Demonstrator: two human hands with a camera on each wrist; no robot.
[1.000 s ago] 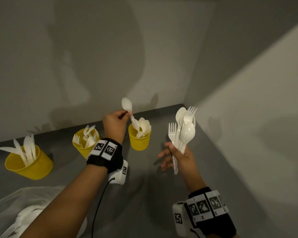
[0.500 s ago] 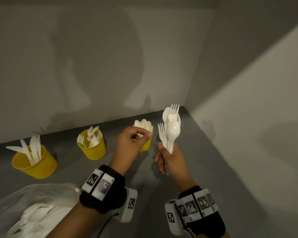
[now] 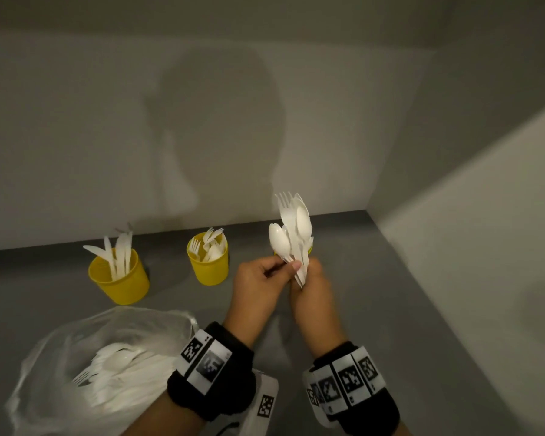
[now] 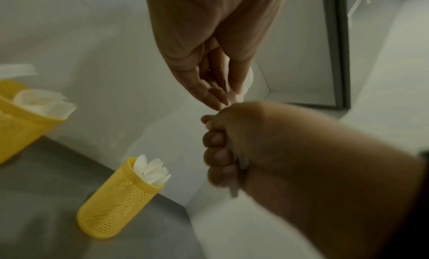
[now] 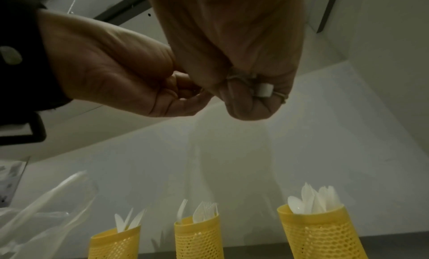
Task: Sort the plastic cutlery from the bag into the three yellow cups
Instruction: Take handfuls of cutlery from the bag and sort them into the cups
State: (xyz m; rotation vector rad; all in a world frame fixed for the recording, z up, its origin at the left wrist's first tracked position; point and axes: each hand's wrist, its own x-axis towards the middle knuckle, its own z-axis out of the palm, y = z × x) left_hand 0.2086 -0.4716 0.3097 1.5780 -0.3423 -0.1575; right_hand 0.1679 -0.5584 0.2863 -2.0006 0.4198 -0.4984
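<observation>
My right hand (image 3: 309,287) has its grip clenched round a bundle of smooth white plastic spoons and forks (image 3: 293,234), held upright. My left hand (image 3: 258,281) pinches one spoon's thin handle. Perforated yellow cups (image 5: 320,233) stand on the matte grey desk (image 3: 375,309); the crinkled clear bag (image 3: 76,366) lies near.
</observation>
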